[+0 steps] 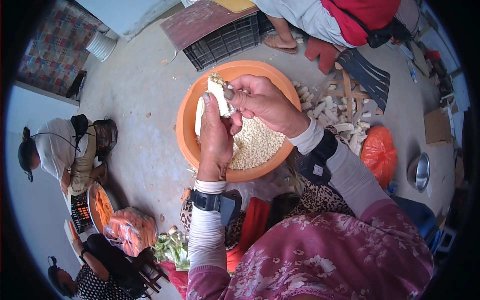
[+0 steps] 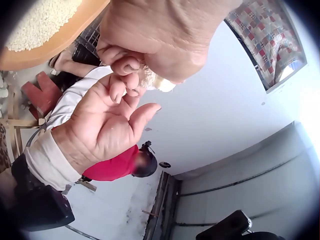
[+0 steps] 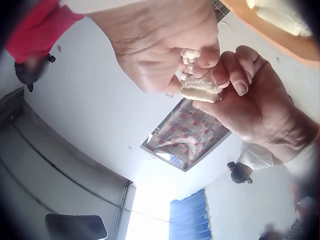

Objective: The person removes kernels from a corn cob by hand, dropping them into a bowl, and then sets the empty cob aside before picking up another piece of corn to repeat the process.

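Note:
A pale corn cob, partly stripped of kernels, is held upright over an orange basin. The left hand grips its lower part, thumb along the side. At the cob's right side, the right hand presses its thumb on the kernels, fingers curled at the cob. Loose white kernels lie in the basin, and another whole cob stands beside the left thumb. In the right wrist view both hands meet at the cob, with a few kernels by the right fingers.
Stripped cobs lie on the floor right of the basin, near a wooden stool frame and an orange bag. A black crate stands beyond. People sit at the left and upper right; bagged carrots are lower left.

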Motion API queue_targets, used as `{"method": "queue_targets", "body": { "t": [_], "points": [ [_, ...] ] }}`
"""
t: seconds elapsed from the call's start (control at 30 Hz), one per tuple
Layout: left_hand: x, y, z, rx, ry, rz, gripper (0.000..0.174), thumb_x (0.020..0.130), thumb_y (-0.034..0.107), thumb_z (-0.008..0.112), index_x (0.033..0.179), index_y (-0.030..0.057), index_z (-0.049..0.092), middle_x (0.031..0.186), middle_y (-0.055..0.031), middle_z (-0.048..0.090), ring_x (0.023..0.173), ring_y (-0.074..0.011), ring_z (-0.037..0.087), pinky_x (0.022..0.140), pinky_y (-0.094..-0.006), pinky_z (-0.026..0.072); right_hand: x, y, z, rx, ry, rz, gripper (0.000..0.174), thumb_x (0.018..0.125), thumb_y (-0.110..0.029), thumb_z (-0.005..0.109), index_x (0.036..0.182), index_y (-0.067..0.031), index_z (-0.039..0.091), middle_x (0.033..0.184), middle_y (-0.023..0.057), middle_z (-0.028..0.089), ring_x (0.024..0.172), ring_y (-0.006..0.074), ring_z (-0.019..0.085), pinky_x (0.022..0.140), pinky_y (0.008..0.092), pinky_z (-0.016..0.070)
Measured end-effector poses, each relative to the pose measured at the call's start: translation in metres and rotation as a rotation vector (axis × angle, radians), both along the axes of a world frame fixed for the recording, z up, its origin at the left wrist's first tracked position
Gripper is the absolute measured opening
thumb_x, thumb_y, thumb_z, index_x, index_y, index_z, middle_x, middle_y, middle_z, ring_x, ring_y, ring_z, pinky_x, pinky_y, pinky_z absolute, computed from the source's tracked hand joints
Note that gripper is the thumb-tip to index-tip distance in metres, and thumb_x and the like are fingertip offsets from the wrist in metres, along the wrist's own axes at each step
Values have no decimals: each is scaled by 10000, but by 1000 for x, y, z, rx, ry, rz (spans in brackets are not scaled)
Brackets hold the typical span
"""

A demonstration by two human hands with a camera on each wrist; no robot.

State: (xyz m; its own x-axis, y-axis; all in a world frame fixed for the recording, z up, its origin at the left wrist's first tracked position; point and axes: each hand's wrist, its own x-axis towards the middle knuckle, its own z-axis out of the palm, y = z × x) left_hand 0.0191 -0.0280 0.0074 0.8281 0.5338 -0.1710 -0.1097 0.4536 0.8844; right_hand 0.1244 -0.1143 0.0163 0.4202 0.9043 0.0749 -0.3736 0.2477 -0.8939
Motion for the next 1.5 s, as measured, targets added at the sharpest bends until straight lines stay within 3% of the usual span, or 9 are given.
{"method": "queue_targets", "body": {
  "t": [0.3,0.4,0.53,0.6,0.73,0.8,0.97,1.03,1.5],
  "points": [
    [0,0,-4,82,84,-3,492,923,573,372,1028,111,505,586,18,450,476,-59,367,441,-193,277,2,1,-2,-21,-74,2,348,846,-192,663,958,97,504,724,93,561,537,131,587,459,256,509],
    [1,0,-3,53,71,-2,496,914,582,385,1017,113,507,573,25,440,471,-57,361,443,-192,278,2,0,-2,-58,-76,17,327,852,-217,646,996,57,540,762,62,607,568,99,587,510,184,402],
    [2,-2,-3,44,90,33,494,913,579,393,1005,108,510,555,28,431,457,-54,352,441,-190,273,1,0,1,-90,-105,22,323,850,-208,632,1000,62,540,759,59,608,571,100,589,517,189,408],
    [2,-2,-3,66,97,42,494,914,577,393,1004,105,510,549,29,427,452,-53,348,438,-190,270,0,1,1,-81,-135,-22,247,847,-137,597,926,87,531,728,79,568,551,136,596,472,247,492],
    [2,-3,0,94,108,61,499,916,573,392,1001,96,512,537,30,416,441,-49,339,431,-189,260,-1,1,-2,-65,-121,-13,242,853,-138,594,938,81,535,732,78,573,558,130,593,488,240,489],
    [2,-5,2,79,112,65,498,918,570,390,995,94,515,543,31,416,444,-48,337,431,-189,260,-1,1,-3,-97,-123,-1,312,858,-202,615,1002,64,536,765,57,599,572,96,580,532,197,432],
    [2,-3,-1,76,122,66,499,922,567,382,970,92,528,562,31,420,451,-49,335,429,-190,260,-3,4,-6,-118,-142,2,311,872,-209,626,1001,57,529,758,41,574,579,90,568,541,205,455],
    [5,-4,-2,52,131,108,551,951,550,293,927,61,546,565,13,424,458,-58,355,413,-194,256,-3,5,-7,-113,-168,3,308,876,-210,629,998,54,527,757,37,566,584,89,566,543,210,462],
    [0,3,-5,-36,58,103,460,937,536,383,957,98,526,551,24,438,450,-57,359,430,-199,281,0,4,-6,-72,-215,10,305,898,-217,576,965,80,564,730,42,573,606,85,567,536,215,456]
  ]
}}
